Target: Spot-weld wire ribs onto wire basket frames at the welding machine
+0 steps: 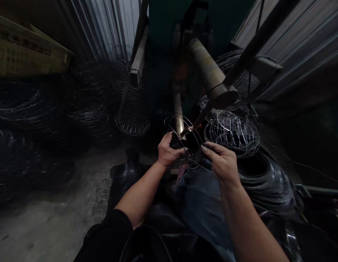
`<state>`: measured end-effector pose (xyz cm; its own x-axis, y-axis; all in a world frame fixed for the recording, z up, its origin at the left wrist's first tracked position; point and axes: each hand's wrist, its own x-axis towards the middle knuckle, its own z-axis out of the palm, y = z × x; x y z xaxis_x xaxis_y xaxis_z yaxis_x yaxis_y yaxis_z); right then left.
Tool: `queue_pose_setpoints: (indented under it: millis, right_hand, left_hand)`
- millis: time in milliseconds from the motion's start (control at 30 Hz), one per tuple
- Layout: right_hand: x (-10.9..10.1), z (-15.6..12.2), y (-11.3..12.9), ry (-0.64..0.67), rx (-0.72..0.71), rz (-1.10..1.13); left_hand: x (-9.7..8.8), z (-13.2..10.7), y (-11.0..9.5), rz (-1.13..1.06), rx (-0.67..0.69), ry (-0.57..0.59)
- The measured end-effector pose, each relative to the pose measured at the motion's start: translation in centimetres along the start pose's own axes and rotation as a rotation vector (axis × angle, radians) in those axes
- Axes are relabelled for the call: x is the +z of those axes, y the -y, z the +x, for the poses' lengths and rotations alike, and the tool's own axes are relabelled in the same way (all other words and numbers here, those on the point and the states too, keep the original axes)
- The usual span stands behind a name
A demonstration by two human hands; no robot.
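Note:
A round wire frame (196,135) made of thin metal rods is held between my two hands in the middle of the view. My left hand (169,151) grips its left side, thumb and fingers closed on the wire. On the right edge of the frame, my right hand (222,160) pinches the rod between thumb and fingertips. Inside the frame's outline, the tip of a brass-coloured metal rod (178,116) meets a slanting copper-tipped bar (194,126) from the machine. Whether these tips press on the wire cannot be made out.
A thick metal cylinder (212,72) juts from the dark green machine (163,43) above my hands. Wire baskets (231,134) and a large wire coil (269,185) sit to the right. Stacked wire rings (88,112) and a yellow crate (29,51) stand at left.

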<state>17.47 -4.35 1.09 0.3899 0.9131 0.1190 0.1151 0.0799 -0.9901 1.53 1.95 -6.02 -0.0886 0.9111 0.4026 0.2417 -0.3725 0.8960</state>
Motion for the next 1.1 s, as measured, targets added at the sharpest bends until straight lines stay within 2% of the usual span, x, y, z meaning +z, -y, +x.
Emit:
queue_pose_setpoints:
  millis: [233,500,867,1100]
  right_hand:
    - [-0.1,0.6,-0.1,-0.021,-0.035,0.002]
    - [0.1,0.0,-0.1,-0.078,-0.034,-0.07]
    - [0.4,-0.4,0.4,-0.106,-0.078,-0.14]
    - [0.9,-0.3,0.8,-0.158,-0.112,-0.194]
  left_hand:
    - [0.7,0.0,0.5,0.044,0.081,-0.018]
    - [0.2,-0.8,0.1,0.01,0.009,0.009]
    - [-0.1,-1.9,1.4,-0.024,-0.098,0.16]
    - [0.0,-1.9,1.8,-0.004,-0.105,0.183]
